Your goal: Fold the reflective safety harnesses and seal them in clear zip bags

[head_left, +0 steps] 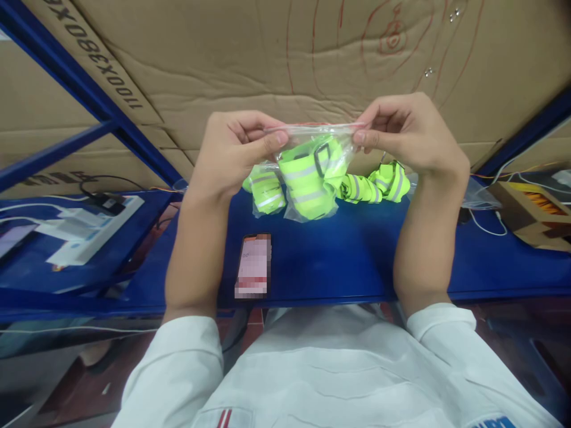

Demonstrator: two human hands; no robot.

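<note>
Between my hands hangs a clear zip bag [294, 205] with a red line along its top edge. Inside it is a rolled neon-yellow reflective strap [307, 184] with grey stripes and a black buckle. My left hand [236, 148] pinches the bag's top left corner between thumb and fingers. At the top right corner, my right hand [405, 134] pinches it the same way. Behind on the blue table, a bagged roll of the same strap [267, 191] lies to the left. More rolled yellow straps [377, 184] lie to the right.
A phone [253, 266] lies on the blue table [330, 261] near its front edge. On the left is a white power strip [96, 232] with plugs and cables. An open cardboard box [530, 214] stands at right. A cardboard wall [250, 59] and blue frame bars enclose the back.
</note>
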